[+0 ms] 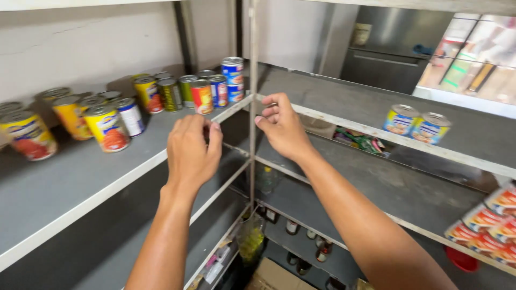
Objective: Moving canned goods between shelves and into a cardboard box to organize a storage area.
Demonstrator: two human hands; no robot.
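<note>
Both my arms reach toward the corner where two grey metal shelves meet at a thin upright post. My left hand hovers over the front edge of the left shelf, fingers curled, holding nothing that I can see. My right hand is beside the post at the white edge of the right shelf, fingers bent and apart, also with nothing in it. Several cans stand on the left shelf: yellow-labelled ones at the left, and red, green and blue ones further back near the corner.
Two blue-and-white cans stand on the right shelf. Red and white packets are stacked at the lower right. Lower shelves hold small bottles and a bag of yellowish liquid. A cardboard box sits on the floor. A steel cabinet stands behind.
</note>
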